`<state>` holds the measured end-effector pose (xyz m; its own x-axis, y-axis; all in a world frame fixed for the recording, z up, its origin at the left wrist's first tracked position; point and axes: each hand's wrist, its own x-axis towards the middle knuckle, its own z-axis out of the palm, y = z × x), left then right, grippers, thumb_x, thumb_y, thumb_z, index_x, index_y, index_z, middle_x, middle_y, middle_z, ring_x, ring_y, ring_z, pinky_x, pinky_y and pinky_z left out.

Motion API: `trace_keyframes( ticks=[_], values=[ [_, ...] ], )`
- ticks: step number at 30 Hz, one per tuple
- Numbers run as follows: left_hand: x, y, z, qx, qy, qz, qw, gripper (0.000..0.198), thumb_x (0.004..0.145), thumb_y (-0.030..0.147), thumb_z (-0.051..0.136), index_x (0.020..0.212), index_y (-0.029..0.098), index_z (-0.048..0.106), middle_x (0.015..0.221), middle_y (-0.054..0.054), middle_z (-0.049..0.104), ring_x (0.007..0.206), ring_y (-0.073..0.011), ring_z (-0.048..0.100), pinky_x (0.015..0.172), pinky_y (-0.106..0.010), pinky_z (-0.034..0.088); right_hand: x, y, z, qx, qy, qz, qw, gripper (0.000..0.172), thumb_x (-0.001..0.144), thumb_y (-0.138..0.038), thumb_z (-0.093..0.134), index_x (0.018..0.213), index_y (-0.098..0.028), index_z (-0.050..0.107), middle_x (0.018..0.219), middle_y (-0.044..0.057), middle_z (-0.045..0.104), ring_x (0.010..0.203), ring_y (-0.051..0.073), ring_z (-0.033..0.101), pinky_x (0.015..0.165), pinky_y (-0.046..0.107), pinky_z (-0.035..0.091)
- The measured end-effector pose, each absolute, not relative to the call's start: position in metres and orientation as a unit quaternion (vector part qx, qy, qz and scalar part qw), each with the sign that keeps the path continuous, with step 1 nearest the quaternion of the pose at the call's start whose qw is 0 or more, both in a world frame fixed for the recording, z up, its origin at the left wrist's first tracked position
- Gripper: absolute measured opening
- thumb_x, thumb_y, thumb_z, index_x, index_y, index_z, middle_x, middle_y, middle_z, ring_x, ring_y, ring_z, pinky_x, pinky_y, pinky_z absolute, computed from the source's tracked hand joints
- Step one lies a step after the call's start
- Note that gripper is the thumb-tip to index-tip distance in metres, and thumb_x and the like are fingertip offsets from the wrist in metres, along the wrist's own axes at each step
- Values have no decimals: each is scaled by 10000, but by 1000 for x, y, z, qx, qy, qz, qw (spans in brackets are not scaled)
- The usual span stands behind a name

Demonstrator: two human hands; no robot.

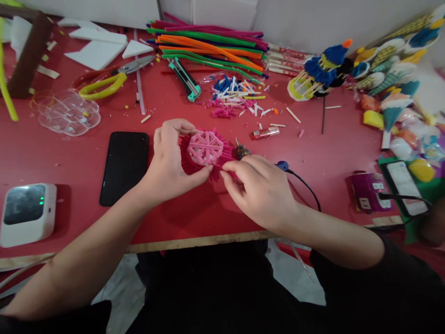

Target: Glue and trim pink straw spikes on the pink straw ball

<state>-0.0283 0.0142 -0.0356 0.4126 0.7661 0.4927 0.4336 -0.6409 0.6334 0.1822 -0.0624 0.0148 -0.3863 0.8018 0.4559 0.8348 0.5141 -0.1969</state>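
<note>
A round pink craft piece [206,147], with a spoked wheel pattern on top and a fringe of darker pink pipe cleaner around it, is held just above the red table. Fingers and thumb of my left hand [172,155] curve around its left side and grip it. At the lower right rim, the thumb and forefinger of my right hand [255,190] pinch a pink fringe strand [218,167]. Behind my right hand lies a dark tool with a metal tip [242,149]; most of its body is hidden.
A black phone [124,168] and white device [28,214] lie left. Behind are pliers [104,86], a cutter knife [186,80], pipe cleaners [212,44], pink and blue scraps [231,95] and a lighter [265,133]. A cord [308,183] runs right toward a purple power adapter [371,191].
</note>
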Motion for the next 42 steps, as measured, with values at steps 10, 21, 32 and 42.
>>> trace_keyframes(
  ticks=[10, 21, 32, 42],
  values=[
    [-29, 13, -31, 811, 381, 380, 228, 680, 773, 404, 827, 1296, 269, 413, 1297, -129, 555, 1193, -377, 612, 1038, -650, 501, 178, -79, 21, -465, -855, 86, 214, 272, 1040, -142, 485, 1095, -73, 742, 855, 116, 769, 764, 225, 705, 726, 360, 596],
    [-31, 17, -34, 809, 369, 388, 242, 704, 757, 407, 841, 1290, 266, 402, 1301, -124, 541, 1221, -354, 617, 1057, -604, 520, 252, -64, 28, -558, -813, 56, 156, 266, 881, -147, 573, 1113, -156, 703, 1055, 145, 744, 963, 306, 720, 829, 449, 600],
    [-31, 21, -39, 804, 338, 409, 269, 755, 736, 363, 875, 1289, 324, 362, 1280, -105, 552, 1172, -333, 658, 936, -564, 609, 294, -56, -36, -594, -778, 55, 199, 432, 782, -130, 574, 1199, -188, 671, 1060, 125, 741, 974, 322, 708, 850, 486, 586],
    [-31, 18, -32, 808, 340, 406, 259, 704, 766, 348, 866, 1263, 297, 370, 1267, -114, 571, 1189, -328, 665, 952, -533, 608, 281, -12, 8, -523, -580, 408, 472, 120, 762, -360, 630, 795, -256, 679, 588, -25, 417, 513, 168, 441, 545, 375, 429]
  ],
)
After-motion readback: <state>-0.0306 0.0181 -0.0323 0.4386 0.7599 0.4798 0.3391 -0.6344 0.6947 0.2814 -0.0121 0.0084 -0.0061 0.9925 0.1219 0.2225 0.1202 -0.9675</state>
